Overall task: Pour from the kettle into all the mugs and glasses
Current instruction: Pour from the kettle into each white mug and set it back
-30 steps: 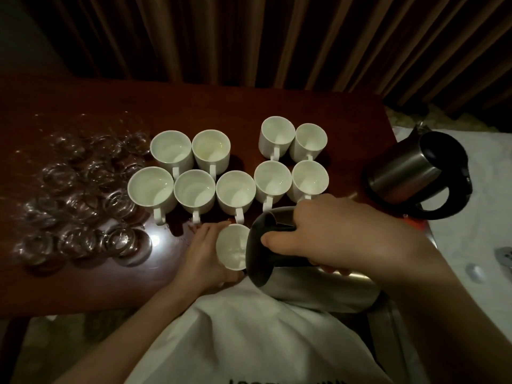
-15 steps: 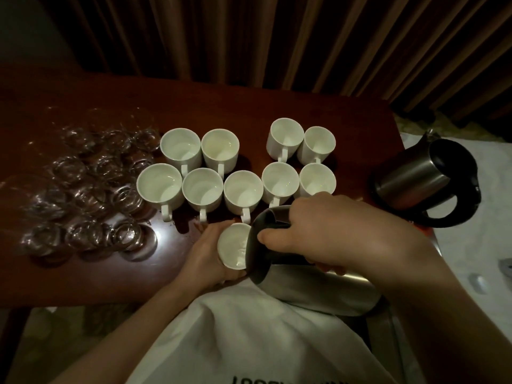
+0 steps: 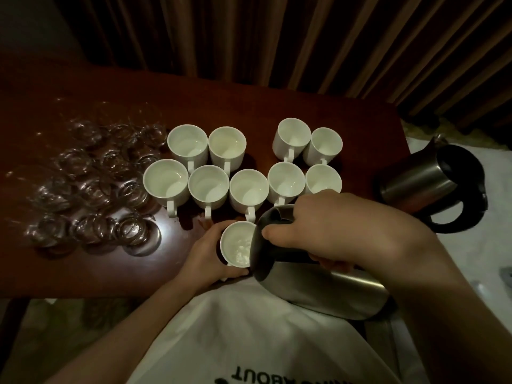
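Beside clustered glasses [image 3: 91, 187] on the dark surface [image 3: 249, 98], the left hand [image 3: 206, 254] is gripping a white mug [image 3: 237, 243] while the right hand [image 3: 340, 234] is clasping the tilted steel kettle [image 3: 318, 286]; pouring slowly, spout over the rim, should prevent spills.

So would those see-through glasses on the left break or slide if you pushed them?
Probably both. The clear drinking glasses look thin, so likely fragile. They stand packed together, so pushing one would likely knock its neighbours. The polished dark wooden table looks smooth and shiny, so they might slide easily.
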The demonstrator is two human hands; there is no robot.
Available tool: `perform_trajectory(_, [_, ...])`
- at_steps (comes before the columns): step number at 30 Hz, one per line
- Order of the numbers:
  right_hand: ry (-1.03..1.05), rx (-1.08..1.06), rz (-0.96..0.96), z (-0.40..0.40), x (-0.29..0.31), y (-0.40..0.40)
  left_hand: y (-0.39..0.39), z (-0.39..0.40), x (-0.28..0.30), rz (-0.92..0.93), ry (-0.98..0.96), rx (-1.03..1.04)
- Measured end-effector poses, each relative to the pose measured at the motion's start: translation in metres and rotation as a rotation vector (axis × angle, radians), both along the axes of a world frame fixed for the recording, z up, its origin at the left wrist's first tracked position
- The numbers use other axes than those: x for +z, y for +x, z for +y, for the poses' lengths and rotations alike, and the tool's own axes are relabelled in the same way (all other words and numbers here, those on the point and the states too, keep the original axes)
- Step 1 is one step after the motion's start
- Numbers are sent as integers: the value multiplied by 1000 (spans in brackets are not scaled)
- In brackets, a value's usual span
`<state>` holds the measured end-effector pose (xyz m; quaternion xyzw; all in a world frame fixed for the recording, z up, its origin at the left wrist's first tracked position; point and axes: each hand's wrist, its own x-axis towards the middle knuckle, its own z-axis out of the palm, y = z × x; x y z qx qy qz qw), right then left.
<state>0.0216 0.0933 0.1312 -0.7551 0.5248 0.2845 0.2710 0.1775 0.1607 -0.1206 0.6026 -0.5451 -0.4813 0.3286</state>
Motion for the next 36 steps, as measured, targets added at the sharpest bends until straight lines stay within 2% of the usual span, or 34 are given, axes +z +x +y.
perform_trajectory(3, [-6,-38,-14,0,1,2,1,1,0,8,-6,-6])
perform_trajectory(13, [-39,29,0,3,2,8,-1,0,7,17,-17,-4])
perform_trajectory(22, [-94,-31,-22,6,1,11,1,-2,6,5,-22,-26])
perform_trajectory(28, [-51,-28,-49,6,-2,3,0,-2,6,0,-33,-25])
perform_trajectory(32, [13,-257,-184,9,-8,-20,2,-3,2,-27,-58,-40])
perform_trajectory(36, [3,-384,-250,16,-23,-49,2,-4,-3,-51,-66,-44])
